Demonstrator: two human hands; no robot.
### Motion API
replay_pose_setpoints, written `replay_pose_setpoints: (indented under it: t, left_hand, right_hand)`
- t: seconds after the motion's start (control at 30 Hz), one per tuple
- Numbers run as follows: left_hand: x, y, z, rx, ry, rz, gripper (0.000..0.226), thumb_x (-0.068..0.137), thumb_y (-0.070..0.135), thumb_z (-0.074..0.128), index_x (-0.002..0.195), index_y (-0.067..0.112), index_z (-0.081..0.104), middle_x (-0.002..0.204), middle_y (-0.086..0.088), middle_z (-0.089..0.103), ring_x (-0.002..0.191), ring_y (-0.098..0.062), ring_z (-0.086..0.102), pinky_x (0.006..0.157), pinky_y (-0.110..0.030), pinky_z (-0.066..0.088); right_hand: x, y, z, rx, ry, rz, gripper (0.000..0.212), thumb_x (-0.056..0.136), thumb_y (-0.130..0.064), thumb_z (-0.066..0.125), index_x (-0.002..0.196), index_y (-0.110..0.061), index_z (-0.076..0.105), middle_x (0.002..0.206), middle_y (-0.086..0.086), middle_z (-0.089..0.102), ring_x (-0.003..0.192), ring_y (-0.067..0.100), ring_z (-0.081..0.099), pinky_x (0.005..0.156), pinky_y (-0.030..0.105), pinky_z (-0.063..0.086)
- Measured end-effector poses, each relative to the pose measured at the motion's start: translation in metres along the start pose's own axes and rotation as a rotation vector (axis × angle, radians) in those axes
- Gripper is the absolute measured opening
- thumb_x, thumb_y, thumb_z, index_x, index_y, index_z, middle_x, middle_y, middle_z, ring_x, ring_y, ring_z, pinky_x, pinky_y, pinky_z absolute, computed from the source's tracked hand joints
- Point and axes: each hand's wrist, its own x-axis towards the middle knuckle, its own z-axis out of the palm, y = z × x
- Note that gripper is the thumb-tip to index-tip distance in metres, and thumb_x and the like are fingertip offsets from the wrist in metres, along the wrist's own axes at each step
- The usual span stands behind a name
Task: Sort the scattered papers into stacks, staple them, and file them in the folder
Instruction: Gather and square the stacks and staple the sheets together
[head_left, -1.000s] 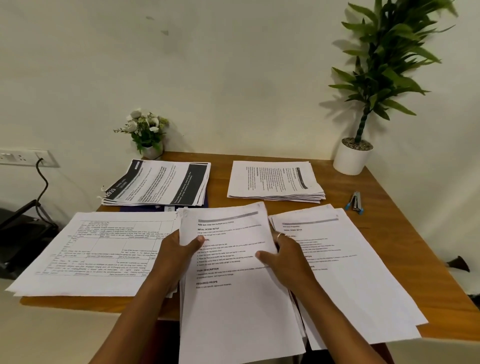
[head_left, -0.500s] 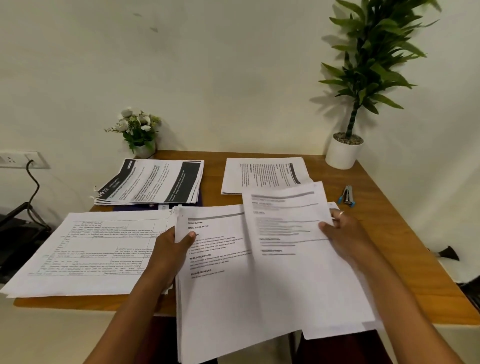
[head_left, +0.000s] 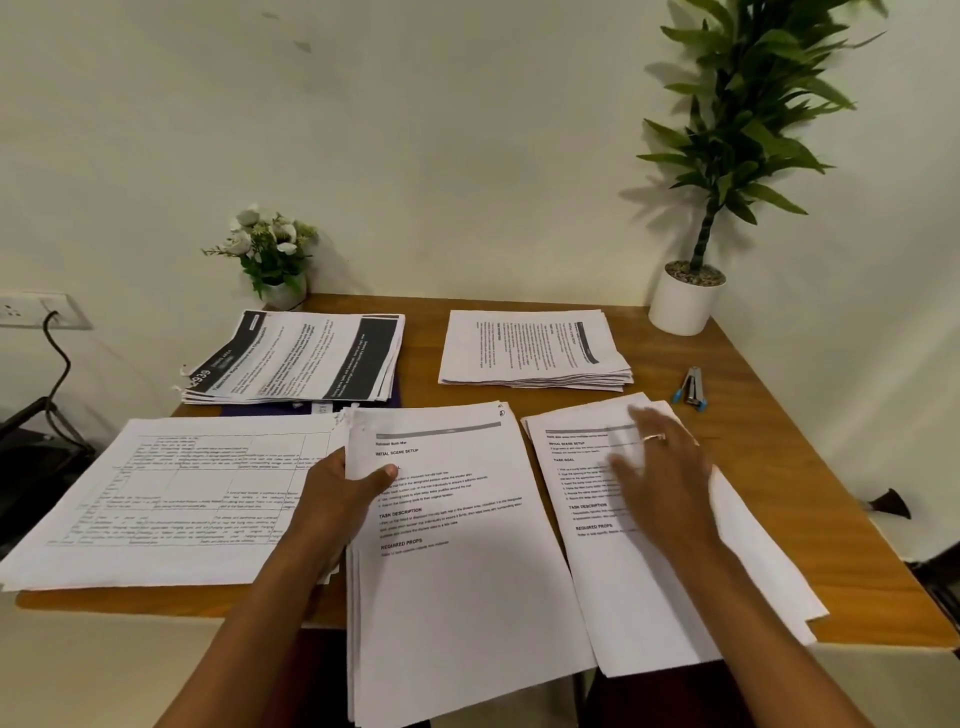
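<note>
under the left hand (head_left: 343, 499) the middle stack (head_left: 467, 545) is pinched at its left edge, thumb on top, likely to keep the unsorted sheets from sliding. just right of that grip, the right hand (head_left: 660, 478) lies flat, fingers straight, on the right stack (head_left: 649, 597), seemingly settling a sheet. the stapler (head_left: 692, 388) sits beyond it.

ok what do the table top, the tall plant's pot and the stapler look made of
The table top looks like wood or a wood-look laminate: warm brown, grain streaks, soft sheen. The plant pot is smooth, plain white, perhaps ceramic or plastic; the look leaves it open. The stapler has a grey, metal-looking body with blue parts, likely plastic.
</note>
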Motion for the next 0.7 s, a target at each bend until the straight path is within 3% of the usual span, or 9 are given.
replay_pose_setpoints:
  t: [0.1,0.17,0.27,0.33,0.4,0.43,0.5,0.6,0.7]
  left_hand:
    - [-0.001,0.000,0.000,-0.015,-0.002,0.012,0.024,0.093,0.023,0.073,0.115,0.024,0.064,0.096,0.014,0.068,0.086,-0.007,0.065,0.061,-0.021,0.048]
    - [-0.002,-0.001,-0.002,-0.020,-0.006,0.029,0.025,0.093,0.022,0.073,0.116,0.023,0.064,0.098,0.012,0.070,0.088,-0.008,0.066,0.061,-0.019,0.049]
    - [0.000,-0.004,-0.004,-0.035,-0.017,0.034,0.026,0.092,0.022,0.074,0.116,0.024,0.065,0.100,0.012,0.071,0.091,-0.010,0.068,0.063,-0.020,0.050]
    - [0.001,-0.003,-0.003,-0.034,-0.019,0.038,0.026,0.091,0.023,0.075,0.115,0.024,0.064,0.100,0.011,0.070,0.089,-0.008,0.065,0.065,-0.022,0.050]
    - [0.002,-0.004,-0.002,-0.052,-0.024,0.037,0.026,0.090,0.022,0.077,0.111,0.027,0.063,0.098,0.014,0.068,0.088,-0.006,0.064,0.070,-0.025,0.051]
    - [0.003,-0.004,-0.002,-0.065,-0.028,0.035,0.026,0.089,0.020,0.078,0.110,0.027,0.063,0.098,0.015,0.068,0.089,-0.006,0.063,0.073,-0.027,0.052]
    - [0.004,-0.006,-0.003,-0.067,-0.026,0.028,0.026,0.088,0.020,0.079,0.108,0.028,0.064,0.098,0.015,0.069,0.091,-0.008,0.065,0.076,-0.029,0.052]
    - [0.003,-0.008,-0.004,-0.059,-0.018,0.029,0.022,0.087,0.020,0.079,0.102,0.030,0.065,0.088,0.021,0.073,0.082,-0.004,0.070,0.075,-0.027,0.057]
    - [0.002,-0.008,-0.005,-0.065,-0.024,0.044,0.022,0.088,0.018,0.078,0.101,0.031,0.065,0.076,0.028,0.072,0.073,0.006,0.070,0.054,-0.013,0.053]
  right_hand:
    - [-0.013,-0.013,0.027,-0.111,-0.276,-0.068,0.073,0.096,-0.071,0.029,0.158,-0.033,0.026,0.169,-0.002,0.015,0.156,0.022,0.007,0.124,0.051,0.008]
    - [-0.018,-0.011,0.037,-0.198,-0.350,-0.091,0.083,0.090,-0.077,0.005,0.159,-0.034,0.023,0.170,-0.003,0.009,0.157,0.021,0.001,0.125,0.048,0.002]
    - [-0.021,-0.019,0.038,-0.098,-0.269,-0.060,0.063,0.102,-0.060,0.027,0.155,-0.028,0.036,0.167,-0.001,0.022,0.156,0.021,0.012,0.125,0.046,0.006]
    - [-0.023,-0.036,0.035,0.124,-0.180,0.008,0.051,0.102,-0.047,0.049,0.147,-0.024,0.050,0.156,-0.001,0.043,0.146,0.020,0.036,0.121,0.041,0.031]
    - [-0.025,-0.061,0.029,0.400,-0.212,0.102,0.045,0.095,-0.042,0.065,0.137,-0.026,0.057,0.134,-0.008,0.057,0.123,0.009,0.054,0.099,0.022,0.049]
    - [-0.025,-0.073,0.028,0.498,-0.254,0.134,0.042,0.092,-0.038,0.072,0.131,-0.028,0.059,0.121,-0.013,0.061,0.109,0.004,0.059,0.084,0.010,0.049]
    - [-0.024,-0.088,0.032,0.611,-0.275,0.166,0.042,0.086,-0.031,0.079,0.124,-0.030,0.060,0.106,-0.018,0.062,0.091,-0.003,0.060,0.064,0.004,0.046]
    - [-0.025,-0.098,0.038,0.665,-0.120,0.179,0.042,0.084,-0.021,0.082,0.123,-0.022,0.065,0.108,-0.013,0.065,0.089,-0.004,0.060,0.065,0.002,0.046]
    - [-0.029,-0.103,0.041,0.663,-0.105,0.176,0.040,0.085,-0.021,0.081,0.123,-0.019,0.066,0.109,-0.012,0.068,0.093,0.005,0.065,0.072,0.008,0.050]
